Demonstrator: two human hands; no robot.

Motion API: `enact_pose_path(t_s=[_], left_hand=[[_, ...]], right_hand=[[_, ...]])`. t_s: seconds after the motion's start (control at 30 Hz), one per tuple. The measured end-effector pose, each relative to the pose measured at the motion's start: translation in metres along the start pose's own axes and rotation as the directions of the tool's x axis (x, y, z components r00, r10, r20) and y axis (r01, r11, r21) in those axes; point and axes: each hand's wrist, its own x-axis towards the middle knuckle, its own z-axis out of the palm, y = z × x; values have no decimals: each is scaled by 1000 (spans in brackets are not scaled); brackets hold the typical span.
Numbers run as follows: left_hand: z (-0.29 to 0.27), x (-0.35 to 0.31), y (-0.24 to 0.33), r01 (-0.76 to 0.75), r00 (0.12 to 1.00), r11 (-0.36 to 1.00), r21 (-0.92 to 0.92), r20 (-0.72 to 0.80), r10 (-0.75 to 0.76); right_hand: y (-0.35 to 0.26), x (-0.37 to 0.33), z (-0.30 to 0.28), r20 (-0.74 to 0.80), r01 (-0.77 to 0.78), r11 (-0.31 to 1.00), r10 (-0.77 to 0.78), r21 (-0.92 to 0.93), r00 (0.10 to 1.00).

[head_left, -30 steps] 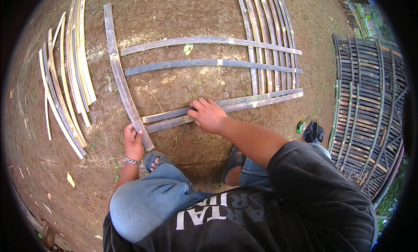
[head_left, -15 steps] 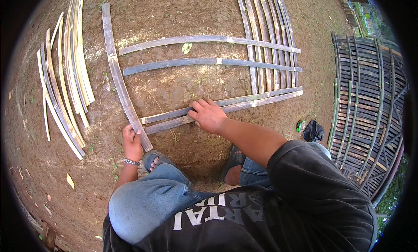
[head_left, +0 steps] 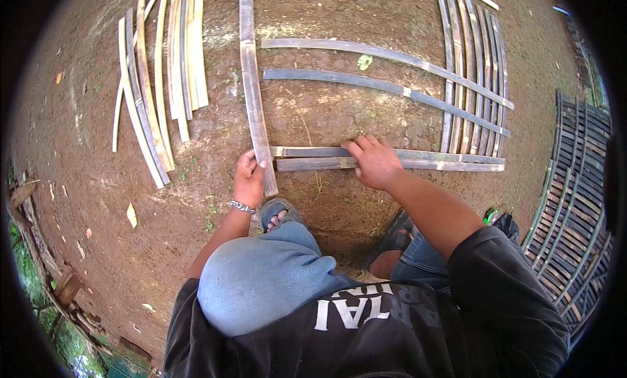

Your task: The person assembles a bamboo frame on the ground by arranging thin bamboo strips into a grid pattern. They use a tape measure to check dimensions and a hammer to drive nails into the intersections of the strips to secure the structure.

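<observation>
A long bamboo slat point(head_left: 251, 77) lies lengthwise away from me on the left. My left hand point(head_left: 249, 180) is closed round its near end, thumb on top. Two crosswise slats lie close together in front of my feet, a farther slat point(head_left: 307, 152) and a nearer slat point(head_left: 307, 164). Over both reaches my right hand point(head_left: 375, 161), fingers bent across the farther one and thumb by the nearer one. Their left ends come up to the lengthwise slat by my left hand. Beyond them two more crosswise slats, a pale one point(head_left: 366, 49) and a dark one point(head_left: 353, 79), bow across the ground.
Several parallel slats point(head_left: 457, 71) lie under the crosswise slats' right ends. Loose bamboo strips point(head_left: 163, 77) are spread at the far left. On the right stands a slatted bamboo panel point(head_left: 568, 201), with a black bag point(head_left: 506, 226) and a small green object point(head_left: 490, 215) nearby.
The view has turned, so the slats and both hands sit farther right in the picture. Both hands keep about the same places on the slats.
</observation>
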Motion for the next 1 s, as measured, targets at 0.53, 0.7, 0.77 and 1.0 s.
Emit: enact_pose_path(t_s=[0.53, 0.7, 0.77, 1.0], left_hand=[[0, 11, 4, 83, 990, 989, -126, 126, -67], [15, 7, 5, 108, 984, 987, -117, 152, -89], [11, 11, 3, 87, 980, 992, -90, 187, -69], [13, 21, 3, 117, 975, 988, -97, 200, -96]], right_hand=[[1, -3, -8, 9, 30, 999, -30, 28, 1000], [-3, -6, -14, 53, -3, 1000, 2, 9, 999], [-3, -6, -13, 56, -6, 1000, 7, -13, 998], [-6, 0, -22, 134, -45, 997, 53, -64, 989]])
